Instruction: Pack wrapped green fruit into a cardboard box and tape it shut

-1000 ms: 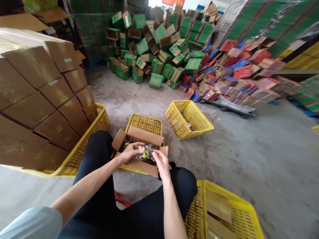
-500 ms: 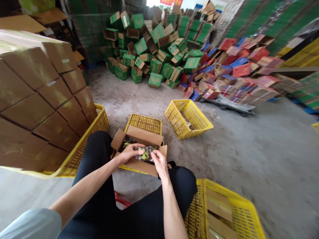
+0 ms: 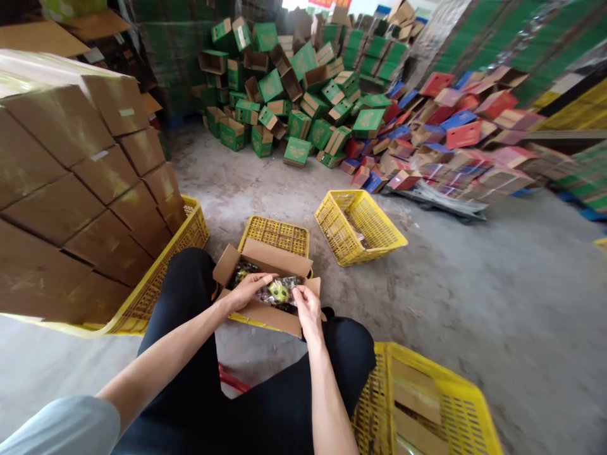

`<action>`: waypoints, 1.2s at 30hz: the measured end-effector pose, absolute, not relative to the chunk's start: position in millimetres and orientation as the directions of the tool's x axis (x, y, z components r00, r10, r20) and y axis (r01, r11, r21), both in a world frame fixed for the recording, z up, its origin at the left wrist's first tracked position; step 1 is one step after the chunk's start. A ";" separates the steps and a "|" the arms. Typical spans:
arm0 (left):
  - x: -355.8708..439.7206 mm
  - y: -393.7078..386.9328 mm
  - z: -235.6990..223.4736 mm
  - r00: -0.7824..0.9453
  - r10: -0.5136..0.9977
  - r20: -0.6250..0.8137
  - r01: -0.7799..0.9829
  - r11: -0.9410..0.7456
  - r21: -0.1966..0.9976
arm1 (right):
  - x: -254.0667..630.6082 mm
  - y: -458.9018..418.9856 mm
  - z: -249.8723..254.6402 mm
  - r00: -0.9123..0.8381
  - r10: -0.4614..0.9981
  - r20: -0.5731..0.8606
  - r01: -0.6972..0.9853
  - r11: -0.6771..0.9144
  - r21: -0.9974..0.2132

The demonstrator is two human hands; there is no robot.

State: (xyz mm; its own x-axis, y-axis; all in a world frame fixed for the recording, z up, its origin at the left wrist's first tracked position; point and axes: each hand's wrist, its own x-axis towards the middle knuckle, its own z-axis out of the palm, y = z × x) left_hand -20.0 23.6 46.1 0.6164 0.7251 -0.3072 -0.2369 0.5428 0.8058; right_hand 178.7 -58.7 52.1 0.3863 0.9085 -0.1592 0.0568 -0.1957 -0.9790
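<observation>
Grey concrete floor (image 3: 246, 180) carries a yellow perforated plastic crate (image 3: 275, 232), with an open brown cardboard box (image 3: 279, 255) on it. At the box's opening, the right hand (image 3: 309, 312) pinches one end of a shiny clear plastic packet with yellow-green print (image 3: 278, 291) between its fingers; the left hand (image 3: 246, 293) touches the other — whether its fingers grip, I cannot tell. Slack there could let the packet tip; one-ended pulling could tear it.

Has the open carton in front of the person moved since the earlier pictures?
No. The open carton sits in the same place, judged against the yellow crate under it and the open yellow crate further right.
</observation>
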 end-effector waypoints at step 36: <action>-26.6 22.7 55.3 0.528 0.808 -0.260 -0.225 0.428 0.875 | 169.3 -62.6 75.1 0.279 0.934 -0.221 -0.130 -0.192 -0.973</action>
State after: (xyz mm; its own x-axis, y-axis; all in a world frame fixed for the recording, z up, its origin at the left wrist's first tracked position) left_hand -26.6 22.7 55.3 0.5282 0.8085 -0.2596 -0.2248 0.4279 0.8754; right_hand 169.3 -62.6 75.1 0.2793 0.9343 -0.2215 -0.1304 -0.1916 -0.9728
